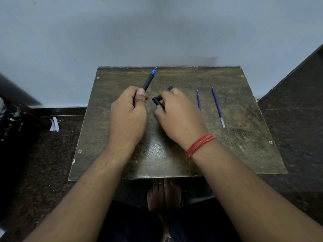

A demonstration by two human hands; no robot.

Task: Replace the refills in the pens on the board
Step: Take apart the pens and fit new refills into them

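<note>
Pen (pixel 149 80) juts up and away from the closed left hand (pixel 128 112), tip toward the board's (pixel 244 137) far edge, while just beside it the right hand (pixel 176 116) pinches what seems a dark barrel piece (pixel 156 101), open end facing left.

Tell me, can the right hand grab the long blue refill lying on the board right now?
Probably not right away. The right hand is already shut on a small black pen part. The long blue refill lies bare on the board just to its right, with nothing covering it, so freeing the fingers should be enough.
</note>
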